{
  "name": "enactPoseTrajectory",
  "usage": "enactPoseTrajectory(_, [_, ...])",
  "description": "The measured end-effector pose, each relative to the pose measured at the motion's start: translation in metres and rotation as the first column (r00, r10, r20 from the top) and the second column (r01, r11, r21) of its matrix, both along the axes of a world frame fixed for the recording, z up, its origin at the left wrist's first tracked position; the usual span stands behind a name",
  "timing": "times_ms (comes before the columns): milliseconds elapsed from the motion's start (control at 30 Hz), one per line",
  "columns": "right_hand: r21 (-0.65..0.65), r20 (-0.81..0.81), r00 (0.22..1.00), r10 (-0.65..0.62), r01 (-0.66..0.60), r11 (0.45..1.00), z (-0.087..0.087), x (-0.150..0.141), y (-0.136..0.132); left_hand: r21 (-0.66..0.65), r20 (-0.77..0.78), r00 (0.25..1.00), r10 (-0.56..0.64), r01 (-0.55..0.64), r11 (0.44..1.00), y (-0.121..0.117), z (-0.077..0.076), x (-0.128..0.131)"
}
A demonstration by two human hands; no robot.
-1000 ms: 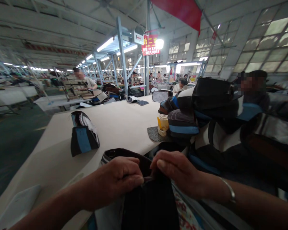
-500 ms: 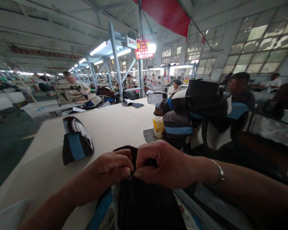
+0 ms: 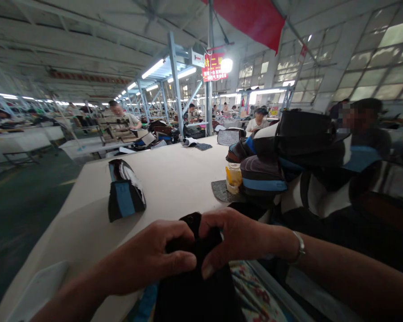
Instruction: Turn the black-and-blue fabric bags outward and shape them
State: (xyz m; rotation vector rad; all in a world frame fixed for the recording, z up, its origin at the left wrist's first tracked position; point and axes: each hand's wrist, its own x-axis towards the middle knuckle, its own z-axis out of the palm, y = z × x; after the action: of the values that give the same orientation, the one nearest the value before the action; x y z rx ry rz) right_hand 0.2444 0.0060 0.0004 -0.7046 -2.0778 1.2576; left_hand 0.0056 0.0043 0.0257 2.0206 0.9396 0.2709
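A black fabric bag piece [image 3: 196, 286] sits at the near edge of the long beige table [image 3: 174, 174], right in front of me. My left hand [image 3: 151, 259] grips its top edge from the left, fingers curled over the fabric. My right hand [image 3: 235, 237], a silver bracelet on the wrist, pinches the same edge from the right, thumb pressed down. The two hands almost touch. What lies under the fingers is hidden.
A finished black, blue and white bag [image 3: 124, 190] stands on the table to the left. A tall heap of similar bags [image 3: 305, 165] fills the right side, with a yellow jar [image 3: 234, 175] on a grey mat beside it. Other people work at tables beyond.
Both hands have shifted along the bag's top edge and drawn closer, with more black fabric bunched between them. The camera has turned a little left, then back.
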Motion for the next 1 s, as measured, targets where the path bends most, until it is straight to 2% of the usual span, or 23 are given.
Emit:
enactPoseTrajectory(100, [0.061,0.044,0.998,-0.041,0.039,0.997,0.0,0.0,-0.001,-0.066,0.015,0.998,0.057,-0.056,0.996,-0.007,-0.007,0.011])
enactPoseTrajectory(233, [0.078,0.02,1.0,-0.019,0.017,0.997,-0.001,0.006,-0.003,-0.169,0.075,0.994,0.076,-0.063,0.984,-0.01,-0.011,0.021])
enactPoseTrajectory(333, [-0.016,-0.016,0.999,0.043,-0.043,0.999,0.0,0.011,-0.003,-0.218,0.063,0.993,0.102,-0.086,0.972,-0.012,-0.008,0.024])
enactPoseTrajectory(433, [-0.137,-0.089,0.986,0.143,-0.154,0.979,-0.001,0.016,0.001,-0.251,0.092,0.99,0.111,-0.085,0.964,-0.013,-0.007,0.025])
enactPoseTrajectory(600, [-0.202,-0.213,0.952,0.218,-0.261,0.944,-0.007,0.017,0.006,-0.299,0.164,0.981,0.106,-0.052,0.953,-0.014,-0.011,0.029])
enactPoseTrajectory(767, [-0.246,-0.295,0.923,0.249,-0.325,0.913,-0.012,0.018,0.008,-0.178,0.071,0.979,0.19,-0.175,0.968,-0.017,-0.01,0.036])
enactPoseTrajectory(1000, [-0.23,-0.305,0.921,0.243,-0.319,0.919,-0.015,0.019,0.007,-0.21,0.071,0.978,0.195,-0.176,0.962,-0.016,-0.016,0.036])
